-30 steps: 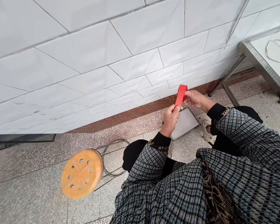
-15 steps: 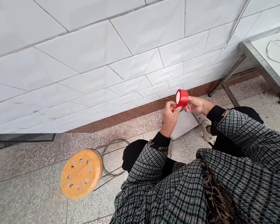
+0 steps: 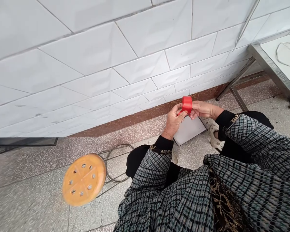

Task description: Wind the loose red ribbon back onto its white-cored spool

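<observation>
A roll of red ribbon (image 3: 187, 103) is held up between both hands, above the floor near the wall. My left hand (image 3: 173, 120) grips its left lower side, thumb in front, with red ribbon under the fingertips. From the right, my right hand (image 3: 203, 109) holds the roll; its fingertips are partly hidden behind it. The roll's outer band now faces me, so its white core is out of sight. Below the hands, a flat grey rectangular board (image 3: 189, 130) lies on the floor.
An orange round stool (image 3: 84, 179) with a wire-like metal frame lies tipped on the floor at the left. A metal-edged table (image 3: 276, 69) with a loop of cord (image 3: 277, 53) stands at the right. White tiled wall (image 3: 145, 67) rises ahead.
The roll has turned so its white core no longer shows, and it has dropped slightly. My left hand has shifted a little to the left.
</observation>
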Demonstrator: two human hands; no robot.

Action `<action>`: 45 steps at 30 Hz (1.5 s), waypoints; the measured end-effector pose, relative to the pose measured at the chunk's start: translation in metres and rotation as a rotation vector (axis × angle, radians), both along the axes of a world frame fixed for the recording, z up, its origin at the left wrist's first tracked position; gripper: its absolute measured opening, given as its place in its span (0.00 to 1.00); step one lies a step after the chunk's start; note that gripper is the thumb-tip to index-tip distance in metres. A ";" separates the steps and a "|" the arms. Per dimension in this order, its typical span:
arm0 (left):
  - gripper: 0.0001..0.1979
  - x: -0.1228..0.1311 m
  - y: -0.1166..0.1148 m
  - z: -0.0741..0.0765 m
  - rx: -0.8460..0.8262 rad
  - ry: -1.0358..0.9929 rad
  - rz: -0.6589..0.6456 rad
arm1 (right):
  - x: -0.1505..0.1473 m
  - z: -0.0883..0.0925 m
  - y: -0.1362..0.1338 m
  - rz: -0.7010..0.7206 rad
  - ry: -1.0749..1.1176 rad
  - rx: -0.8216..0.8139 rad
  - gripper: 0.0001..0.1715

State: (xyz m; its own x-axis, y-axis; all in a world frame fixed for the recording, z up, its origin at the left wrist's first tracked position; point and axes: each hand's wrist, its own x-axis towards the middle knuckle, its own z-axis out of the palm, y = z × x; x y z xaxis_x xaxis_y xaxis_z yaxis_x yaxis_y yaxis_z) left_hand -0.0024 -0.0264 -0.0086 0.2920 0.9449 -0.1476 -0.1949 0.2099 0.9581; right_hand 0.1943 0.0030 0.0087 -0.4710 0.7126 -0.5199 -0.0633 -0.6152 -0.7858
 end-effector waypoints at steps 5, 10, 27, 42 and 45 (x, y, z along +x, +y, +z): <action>0.34 -0.001 -0.002 0.001 -0.071 -0.044 -0.001 | -0.001 0.000 0.000 -0.137 -0.293 0.511 0.16; 0.28 0.008 -0.004 -0.003 -0.061 0.083 0.132 | -0.002 -0.004 0.007 -0.149 -0.753 0.671 0.10; 0.27 0.018 -0.012 -0.002 -0.117 0.061 0.118 | -0.011 -0.003 0.010 -0.361 -0.234 0.021 0.08; 0.30 0.016 -0.015 0.005 -0.035 0.124 -0.022 | -0.009 -0.001 0.008 -0.352 0.078 -0.121 0.17; 0.29 0.014 -0.014 0.003 0.012 0.177 -0.015 | -0.007 -0.003 0.010 -0.381 0.067 -0.118 0.17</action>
State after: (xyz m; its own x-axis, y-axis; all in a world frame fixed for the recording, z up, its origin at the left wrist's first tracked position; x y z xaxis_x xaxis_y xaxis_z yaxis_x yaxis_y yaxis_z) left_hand 0.0117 -0.0407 -0.0052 0.2766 0.9428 -0.1863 -0.0199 0.1994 0.9797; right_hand 0.1871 0.0127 0.0057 -0.2203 0.7802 -0.5854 -0.3532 -0.6232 -0.6977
